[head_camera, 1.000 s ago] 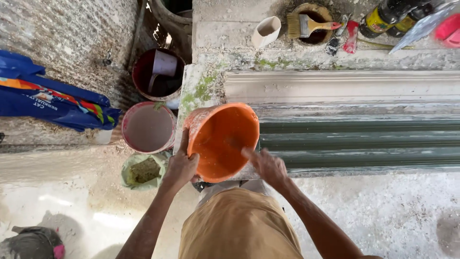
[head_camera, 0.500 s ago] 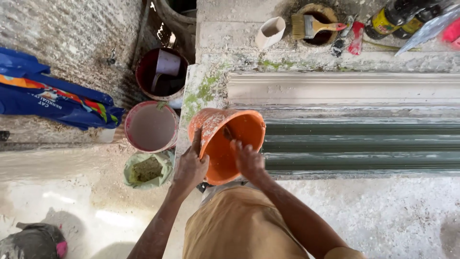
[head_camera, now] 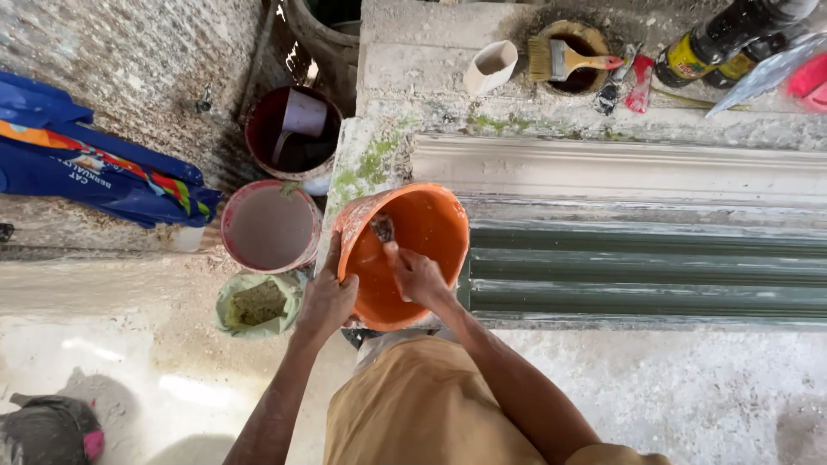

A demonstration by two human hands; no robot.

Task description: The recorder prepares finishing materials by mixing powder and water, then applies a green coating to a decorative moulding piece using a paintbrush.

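The orange bucket [head_camera: 422, 232] is tilted toward the person, at the centre of the head view, its mouth facing the camera. The left hand [head_camera: 327, 297] is clamped on the bucket's rim at 7 o'clock, fingers wrapped over the edge. The right hand [head_camera: 418, 275] is inside the bucket, fingers closed around a small dark tool [head_camera: 382, 228] whose tip touches the inner wall at 10 o'clock of the bucket's mouth; the kind of tool cannot be determined.

At 9 o'clock from the orange bucket, just beside it, stands a pink-rimmed bucket [head_camera: 271, 226] with pale contents. At 11 o'clock a dark red bucket [head_camera: 293, 133] holds a pale scoop. At 8 o'clock a green bag [head_camera: 256, 303] lies open on the floor, showing a brownish lump.

At 3 o'clock, green moulded strips [head_camera: 646, 275] run horizontally, with a pale moulding [head_camera: 620, 168] above them. On the concrete ledge [head_camera: 413, 60] at 12 to 1 o'clock rest a white cup [head_camera: 489, 67] and a paintbrush [head_camera: 568, 60] laid across a round tin. A blue bag [head_camera: 95, 172] lies at 9 o'clock, well apart.
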